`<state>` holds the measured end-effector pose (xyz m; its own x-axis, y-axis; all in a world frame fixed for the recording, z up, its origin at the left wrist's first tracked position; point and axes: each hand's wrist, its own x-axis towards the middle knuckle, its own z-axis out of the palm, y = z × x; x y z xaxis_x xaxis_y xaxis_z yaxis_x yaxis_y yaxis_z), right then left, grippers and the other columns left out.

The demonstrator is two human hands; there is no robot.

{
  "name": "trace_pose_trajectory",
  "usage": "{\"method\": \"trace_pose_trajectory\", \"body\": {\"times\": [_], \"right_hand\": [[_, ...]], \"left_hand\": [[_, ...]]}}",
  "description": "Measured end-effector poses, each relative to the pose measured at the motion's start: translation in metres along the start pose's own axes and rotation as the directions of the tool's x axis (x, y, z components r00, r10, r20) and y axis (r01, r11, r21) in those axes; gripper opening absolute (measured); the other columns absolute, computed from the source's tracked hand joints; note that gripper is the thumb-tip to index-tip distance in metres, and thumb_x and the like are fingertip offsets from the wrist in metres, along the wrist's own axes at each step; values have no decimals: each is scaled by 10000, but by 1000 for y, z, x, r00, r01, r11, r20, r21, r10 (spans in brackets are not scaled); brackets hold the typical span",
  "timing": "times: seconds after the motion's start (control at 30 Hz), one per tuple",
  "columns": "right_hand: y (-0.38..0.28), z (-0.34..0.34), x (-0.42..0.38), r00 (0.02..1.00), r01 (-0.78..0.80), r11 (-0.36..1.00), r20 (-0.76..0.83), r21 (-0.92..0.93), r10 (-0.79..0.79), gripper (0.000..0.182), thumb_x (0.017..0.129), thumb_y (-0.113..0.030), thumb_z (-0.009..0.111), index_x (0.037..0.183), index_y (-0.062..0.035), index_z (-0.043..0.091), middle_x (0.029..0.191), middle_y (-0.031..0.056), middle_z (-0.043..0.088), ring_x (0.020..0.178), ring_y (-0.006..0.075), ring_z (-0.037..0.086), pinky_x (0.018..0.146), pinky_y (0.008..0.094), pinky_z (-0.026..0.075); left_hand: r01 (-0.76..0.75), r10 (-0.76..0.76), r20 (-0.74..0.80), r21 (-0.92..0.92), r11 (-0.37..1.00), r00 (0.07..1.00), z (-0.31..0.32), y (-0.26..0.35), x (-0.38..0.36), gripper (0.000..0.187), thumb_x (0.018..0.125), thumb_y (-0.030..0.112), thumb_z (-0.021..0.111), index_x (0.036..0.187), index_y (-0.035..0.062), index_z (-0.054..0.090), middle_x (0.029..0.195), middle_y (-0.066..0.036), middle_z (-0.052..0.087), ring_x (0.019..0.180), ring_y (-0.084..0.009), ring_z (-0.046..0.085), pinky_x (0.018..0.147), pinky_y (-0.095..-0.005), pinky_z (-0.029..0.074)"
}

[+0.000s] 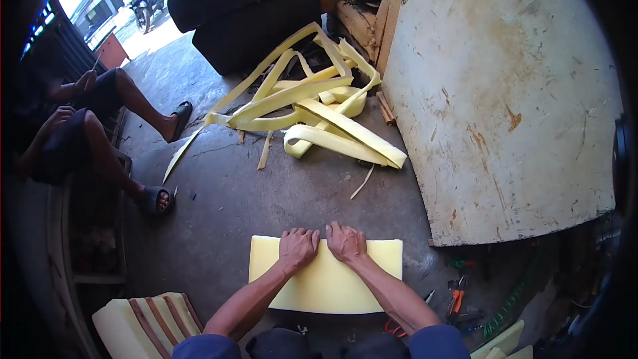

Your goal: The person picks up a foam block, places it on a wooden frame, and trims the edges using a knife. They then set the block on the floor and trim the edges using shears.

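Left hand (298, 250) and right hand (346, 244) have fingers (301, 233) curled closed, gripping foam (325, 287), yellow strips (292, 103) beyond the fingers.

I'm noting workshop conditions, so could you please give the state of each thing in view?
Yellow foam slab: gripped at its far edge
Left hand: fingers curled over that edge
Right hand: likewise curled
Yellow foam strips: tangled on the floor
White board: scuffed, stained
Motorcycle: parked upright
Orange-handled pliers: open or closed, unclear
Green cord: coiled
Black sandals: worn
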<state>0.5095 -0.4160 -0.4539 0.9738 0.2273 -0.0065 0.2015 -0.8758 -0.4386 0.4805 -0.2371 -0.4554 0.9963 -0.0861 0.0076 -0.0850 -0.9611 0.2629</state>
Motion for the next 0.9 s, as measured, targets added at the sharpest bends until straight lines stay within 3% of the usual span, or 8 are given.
{"method": "trace_pose_trajectory", "body": {"times": [0.1, 0.23, 0.37, 0.43, 0.63, 0.7, 0.83, 0.9], "right_hand": [[80, -12, -28, 977, -45, 994, -211, -102, 22, 211, 972, -280, 539, 947, -86, 618, 761, 153, 689, 704, 376, 667, 659, 508, 528], [72, -28, -31, 995, -95, 990, -51, -100, 91, 253, 958, -303, 568, 964, -63, 649, 862, 138, 709, 831, 347, 667, 825, 509, 516], [53, -50, -85, 954, -172, 928, -290, -330, 74, 533, 953, -388, 604, 1419, -145, 512, 1397, 162, 508, 1250, 359, 509, 1089, 551, 343], [73, -33, -118, 939, -258, 965, -247, -48, 238, 564, 955, -409, 599, 1446, -151, 494, 1474, 167, 436, 1275, 396, 496, 1042, 542, 421], [60, -50, -132, 886, -351, 929, -278, 120, 371, 779, 927, -401, 655, 1557, -133, 285, 1488, 233, 387, 1290, 452, 488, 988, 561, 475], [48, -80, -160, 737, -661, 686, 88, 304, 670, 831, 937, -453, 629, 1570, -83, 239, 1421, 325, 477, 1296, 494, 511, 1067, 533, 432], [47, -57, -220, 556, -821, 475, 257, 317, 790, 766, 952, -556, 565, 1481, -42, 355, 1276, 356, 600, 1170, 514, 604, 1022, 543, 460], [55, -63, -218, 661, -733, 601, 124, 318, 740, 678, 967, -566, 537, 1340, 0, 520, 1192, 310, 657, 1107, 460, 649, 973, 529, 494]], "left_hand": [[62, -60, -71, 32, 998, 996, -10, -68, -15, 355, 975, 335, 500, 807, 104, 710, 869, -111, 682, 865, -303, 616, 826, -456, 416], [119, -117, -46, 39, 992, 992, -10, -64, -20, 316, 973, 294, 490, 834, 88, 685, 875, -121, 646, 907, -310, 580, 891, -469, 402], [207, -185, -181, 111, 972, 966, -5, -62, -65, 463, 964, 352, 496, 1335, 88, 580, 1411, -183, 485, 1303, -373, 442, 1141, -589, 259], [270, -282, -111, -112, 956, 953, -7, -61, -82, 515, 965, 389, 499, 1391, 105, 547, 1490, -186, 426, 1340, -394, 417, 1135, -588, 284], [432, -437, 16, -190, 882, 899, -29, -56, -91, 685, 954, 431, 561, 1527, 125, 344, 1550, -220, 322, 1385, -428, 399, 1101, -588, 366], [598, -575, 192, -409, 689, 795, -51, -57, -117, 708, 985, 451, 529, 1542, 90, 283, 1560, -253, 308, 1350, -479, 456, 1100, -536, 408], [805, -664, 456, -300, 512, 592, -59, -54, -163, 741, 996, 508, 486, 1526, 35, 277, 1367, -349, 531, 1254, -506, 543, 1069, -522, 430], [801, -667, 446, -274, 533, 597, -60, -67, -165, 787, 982, 490, 534, 1524, -12, 262, 1344, -363, 546, 1196, -493, 594, 1047, -510, 447]]}}
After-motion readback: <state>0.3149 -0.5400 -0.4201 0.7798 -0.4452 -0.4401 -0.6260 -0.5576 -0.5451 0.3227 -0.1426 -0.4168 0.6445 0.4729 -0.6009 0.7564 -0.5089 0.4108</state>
